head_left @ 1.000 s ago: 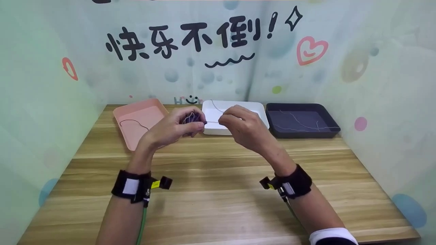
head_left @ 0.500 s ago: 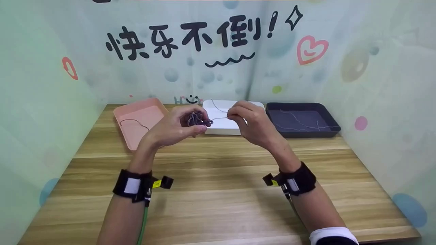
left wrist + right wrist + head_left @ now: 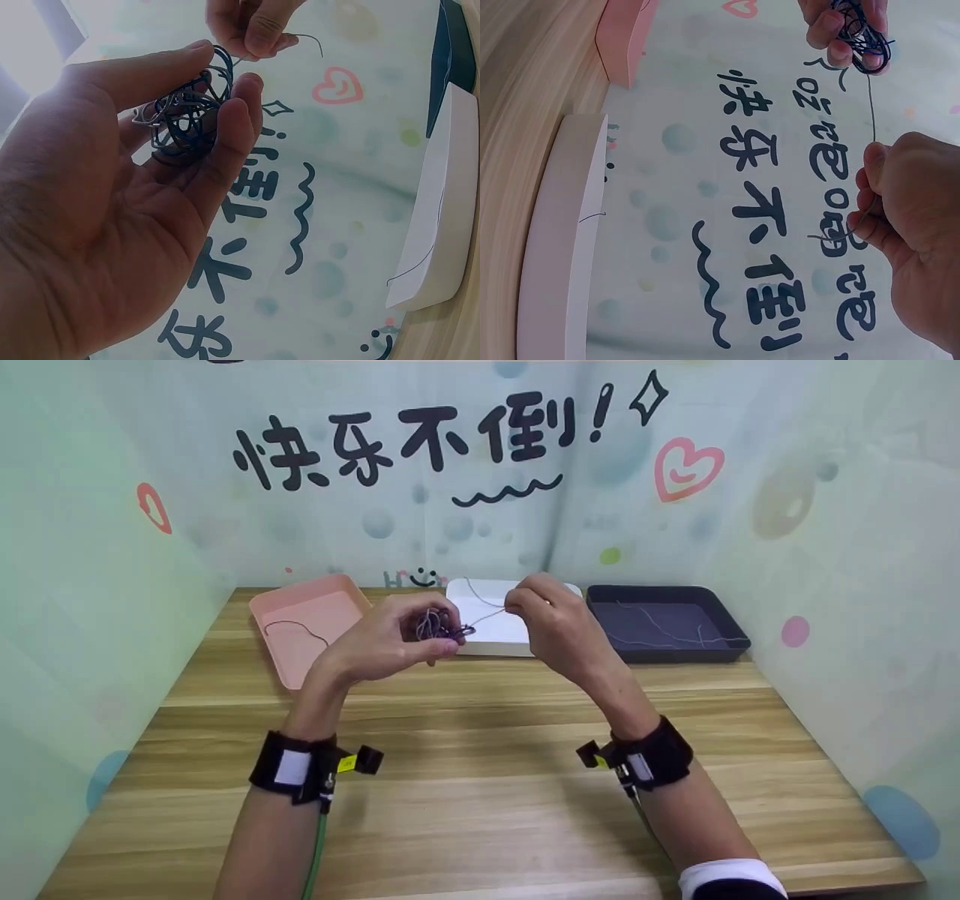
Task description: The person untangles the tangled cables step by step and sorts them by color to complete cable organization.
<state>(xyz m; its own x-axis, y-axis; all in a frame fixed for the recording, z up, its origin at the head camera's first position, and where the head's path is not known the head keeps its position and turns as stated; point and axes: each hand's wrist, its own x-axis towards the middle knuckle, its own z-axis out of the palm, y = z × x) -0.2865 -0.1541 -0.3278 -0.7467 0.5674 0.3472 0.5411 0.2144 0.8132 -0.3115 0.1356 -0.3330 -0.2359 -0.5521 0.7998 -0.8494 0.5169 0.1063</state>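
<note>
My left hand (image 3: 382, 641) holds a tangle of thin dark-blue and grey wires (image 3: 433, 624) between thumb and curled fingers, above the table. The loops of the tangle (image 3: 187, 112) stick out past the fingertips in the left wrist view. To its right, my right hand (image 3: 559, 622) pinches a thin grey wire (image 3: 487, 616) that runs taut from the tangle. In the right wrist view the wire (image 3: 871, 105) passes through the fingers and its loose end juts out beyond them. Where it enters the tangle is hard to see.
At the back of the wooden table (image 3: 465, 780) stand a pink tray (image 3: 300, 604) with one dark wire, a white tray (image 3: 491, 648) with a thin wire, and a black tray (image 3: 667, 655) with several pale wires. Printed cloth walls (image 3: 847, 607) surround the table.
My right hand has moved right and slightly up, lengthening the grey wire between the hands. My left hand has stayed nearly in place, and the tangle shows more between its fingers.
</note>
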